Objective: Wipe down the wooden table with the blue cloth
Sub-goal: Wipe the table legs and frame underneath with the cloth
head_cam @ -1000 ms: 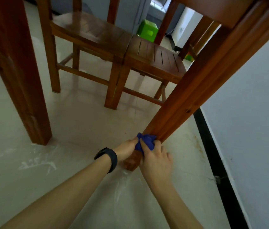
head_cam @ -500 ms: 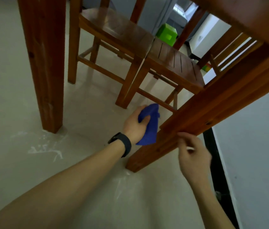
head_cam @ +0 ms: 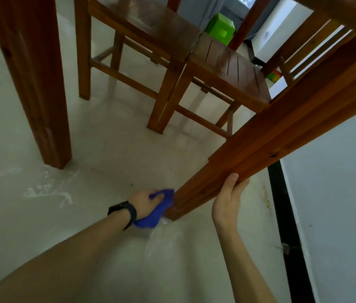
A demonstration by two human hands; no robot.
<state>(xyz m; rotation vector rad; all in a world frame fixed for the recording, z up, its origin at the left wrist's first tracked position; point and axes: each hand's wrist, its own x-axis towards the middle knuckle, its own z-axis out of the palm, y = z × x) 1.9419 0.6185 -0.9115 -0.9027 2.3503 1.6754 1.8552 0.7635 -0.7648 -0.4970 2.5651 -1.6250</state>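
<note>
I look under the wooden table; its near right leg [head_cam: 266, 147] slants down to the pale floor. My left hand [head_cam: 143, 203], a black band on its wrist, grips the blue cloth [head_cam: 155, 212] and holds it against the foot of that leg on its left side. My right hand [head_cam: 227, 199] grips the same leg a little higher from the right, thumb on the front face, fingers hidden behind the wood.
A second table leg [head_cam: 30, 79] stands at the left. Two wooden chairs [head_cam: 223, 60] sit behind, under the table. A green box [head_cam: 219, 28] lies beyond them. A grey wall with a black skirting strip [head_cam: 286, 217] runs along the right. White smears mark the floor.
My left hand has carried the cloth down from mid-leg to the foot of the leg. My right hand, free half a second ago, has closed on the leg.
</note>
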